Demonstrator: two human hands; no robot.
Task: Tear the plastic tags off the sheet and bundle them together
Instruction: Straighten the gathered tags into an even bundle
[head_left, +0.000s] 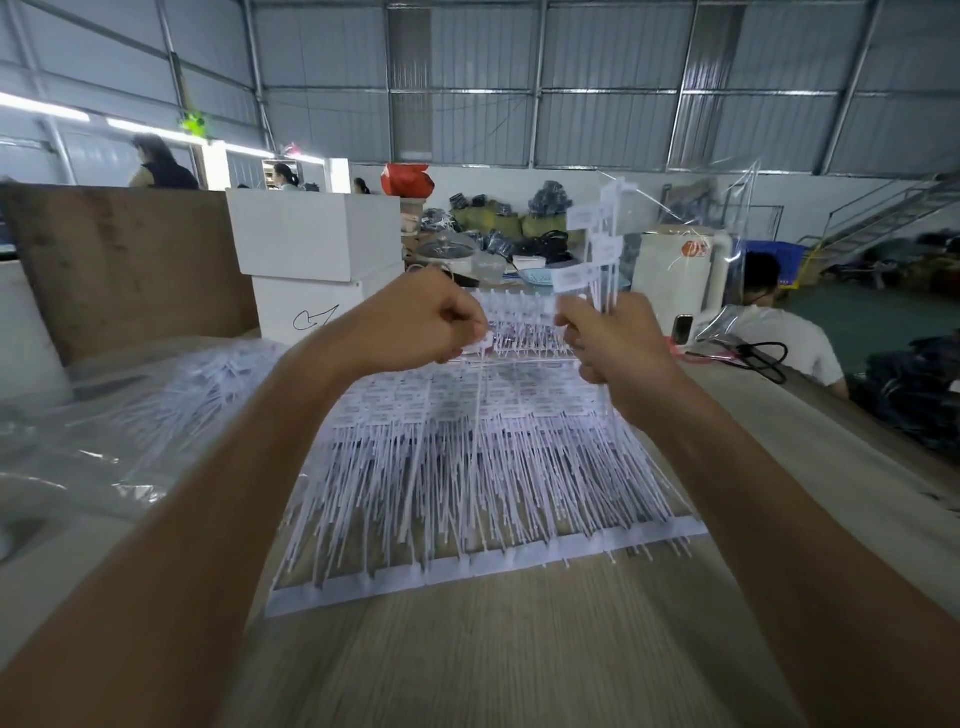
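Note:
A wide sheet of white plastic tags (467, 467) lies flat on the wooden table (493, 649), its thin tails pointing toward me. My left hand (431, 325) pinches the head of a single tag (480, 348) whose tail hangs down over the sheet. My right hand (608, 338) grips a bundle of loose tags (597, 244) held upright, their rectangular heads fanned out above my fingers. Both hands hover above the far end of the sheet, close together.
A clear bag of loose tags (171, 384) lies at the left. Stacked white boxes (317, 260) and a brown board (130, 270) stand behind it. A phone (681, 329) and black cable (763, 356) lie at the right edge, beside a seated person (779, 332).

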